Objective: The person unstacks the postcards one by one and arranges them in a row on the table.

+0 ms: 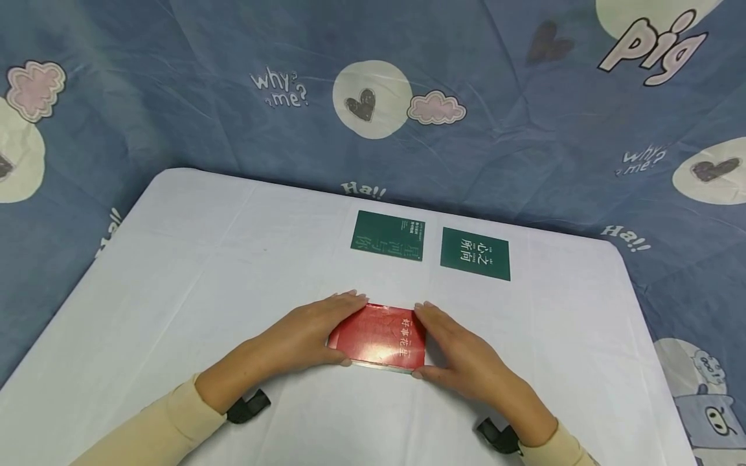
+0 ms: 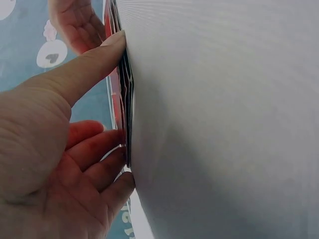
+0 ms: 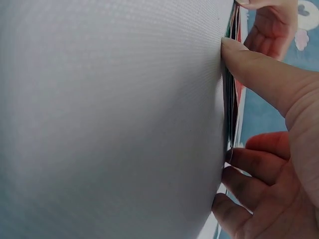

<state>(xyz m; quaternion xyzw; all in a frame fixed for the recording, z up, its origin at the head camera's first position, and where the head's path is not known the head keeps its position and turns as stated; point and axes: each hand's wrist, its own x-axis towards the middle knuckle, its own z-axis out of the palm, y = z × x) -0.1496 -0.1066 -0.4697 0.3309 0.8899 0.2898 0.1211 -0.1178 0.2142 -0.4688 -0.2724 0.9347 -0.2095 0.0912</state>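
red-topped stack [image 1: 379,336] was grasped by the left hand [image 1: 303,333] at nine o'clock and right hand [image 1: 469,356] at three.

The tabletop [image 1: 262,259] is white, with round far corners and thin creases. Near its far edge, a green card [image 1: 381,241] lies flat beside a second green card [image 1: 475,254], with a small gap between them. Closer in lies a thin pile of cards [image 3: 230,104], with a shiny red card [image 1: 379,333] on top.
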